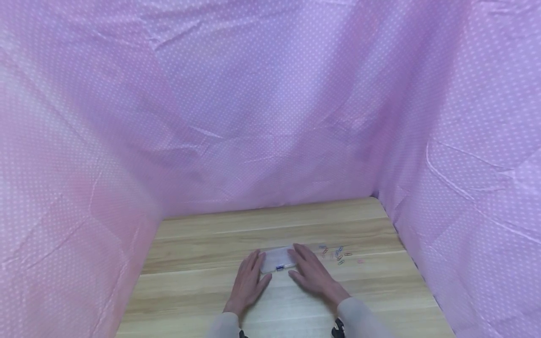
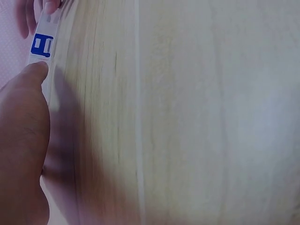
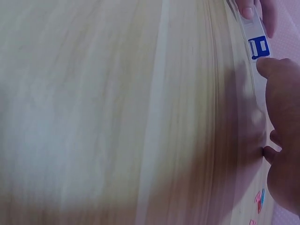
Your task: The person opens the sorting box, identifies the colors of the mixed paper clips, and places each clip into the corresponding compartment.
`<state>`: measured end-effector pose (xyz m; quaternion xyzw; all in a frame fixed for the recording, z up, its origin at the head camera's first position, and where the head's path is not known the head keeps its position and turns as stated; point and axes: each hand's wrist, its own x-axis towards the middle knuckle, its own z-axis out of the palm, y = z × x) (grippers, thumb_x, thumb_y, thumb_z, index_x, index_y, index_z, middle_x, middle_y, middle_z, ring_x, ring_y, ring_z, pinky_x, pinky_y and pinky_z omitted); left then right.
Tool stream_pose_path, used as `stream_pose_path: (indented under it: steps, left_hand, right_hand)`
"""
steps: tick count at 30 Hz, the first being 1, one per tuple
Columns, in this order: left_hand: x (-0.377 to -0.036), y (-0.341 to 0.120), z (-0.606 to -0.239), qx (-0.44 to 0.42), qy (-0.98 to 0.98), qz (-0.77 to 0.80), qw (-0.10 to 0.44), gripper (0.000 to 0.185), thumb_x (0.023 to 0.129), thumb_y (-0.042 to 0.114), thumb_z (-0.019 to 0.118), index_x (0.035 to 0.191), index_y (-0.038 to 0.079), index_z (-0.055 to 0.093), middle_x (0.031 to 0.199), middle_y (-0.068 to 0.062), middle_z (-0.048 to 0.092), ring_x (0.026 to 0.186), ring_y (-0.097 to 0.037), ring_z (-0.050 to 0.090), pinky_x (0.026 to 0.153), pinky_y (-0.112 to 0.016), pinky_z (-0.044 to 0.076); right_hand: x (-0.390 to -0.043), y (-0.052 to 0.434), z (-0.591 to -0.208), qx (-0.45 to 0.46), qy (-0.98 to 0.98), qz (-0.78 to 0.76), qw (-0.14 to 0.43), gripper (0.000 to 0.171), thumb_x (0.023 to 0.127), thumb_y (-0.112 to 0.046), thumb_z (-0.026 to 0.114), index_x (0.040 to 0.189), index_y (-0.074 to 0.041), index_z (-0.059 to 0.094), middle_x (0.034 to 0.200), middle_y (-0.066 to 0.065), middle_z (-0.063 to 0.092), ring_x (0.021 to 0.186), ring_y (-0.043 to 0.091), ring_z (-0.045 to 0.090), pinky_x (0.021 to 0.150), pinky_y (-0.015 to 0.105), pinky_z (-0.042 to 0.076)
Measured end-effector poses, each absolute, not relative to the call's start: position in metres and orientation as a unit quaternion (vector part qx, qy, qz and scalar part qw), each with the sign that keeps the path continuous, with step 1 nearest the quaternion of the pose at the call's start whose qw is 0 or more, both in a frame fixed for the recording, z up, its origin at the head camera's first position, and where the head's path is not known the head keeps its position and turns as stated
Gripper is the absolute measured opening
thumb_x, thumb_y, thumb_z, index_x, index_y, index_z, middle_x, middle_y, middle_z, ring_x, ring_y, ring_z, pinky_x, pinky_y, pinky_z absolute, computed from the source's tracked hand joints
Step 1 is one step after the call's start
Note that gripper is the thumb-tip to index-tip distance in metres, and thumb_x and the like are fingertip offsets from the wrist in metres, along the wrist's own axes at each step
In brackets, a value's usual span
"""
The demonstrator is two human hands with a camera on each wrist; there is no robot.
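A flat clear plastic box (image 1: 276, 259) lies on the wooden table between both hands, with a blue latch (image 1: 280, 267) on its near side. My left hand (image 1: 246, 280) holds the left end of the box, thumb at the front and fingers along the side. From the other end my right hand (image 1: 314, 274) grips it, fingertips over the right edge. In the left wrist view, the left thumb (image 2: 37, 74) touches the front face beside the latch. The right wrist view shows the right thumb (image 3: 268, 68) close by the latch too.
Several coloured paper clips (image 1: 339, 256) lie scattered on the table (image 1: 190, 281) to the right of the right hand. Pink dotted cloth (image 1: 270, 164) hangs behind the table's far edge and along both sides.
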<state>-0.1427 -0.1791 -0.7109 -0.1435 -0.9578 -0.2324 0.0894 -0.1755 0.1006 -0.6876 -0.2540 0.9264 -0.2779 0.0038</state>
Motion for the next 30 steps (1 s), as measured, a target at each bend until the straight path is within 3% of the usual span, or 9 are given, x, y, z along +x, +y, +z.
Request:
stream_pose_path:
  steps: [13, 30]
  left_hand:
    - [-0.1457, -0.1762, -0.7154, -0.122, -0.959, -0.247, 0.072, 0.064, 0.112, 0.036, 0.069, 0.168, 0.011, 0.051, 0.178, -0.020, 0.047, 0.162, -0.044, 0.049, 0.140, -0.070, 0.033]
    - [-0.1462, -0.1715, -0.7184, -0.110, -0.941, -0.299, 0.114, 0.057, 0.113, 0.030, 0.068, 0.163, 0.006, 0.056, 0.172, -0.022, 0.054, 0.159, -0.045, 0.053, 0.136, -0.072, 0.035]
  right_hand:
    - [-0.1796, 0.0917, -0.6904, -0.250, 0.927, -0.278, -0.018, 0.058, 0.112, -0.033, 0.070, 0.164, -0.014, 0.058, 0.180, 0.023, 0.042, 0.164, 0.049, 0.046, 0.136, 0.070, 0.040]
    - [-0.1814, 0.0930, -0.6840, -0.237, 0.925, -0.298, 0.006, 0.053, 0.115, -0.038, 0.061, 0.163, -0.014, 0.059, 0.179, 0.021, 0.045, 0.164, 0.046, 0.047, 0.137, 0.069, 0.039]
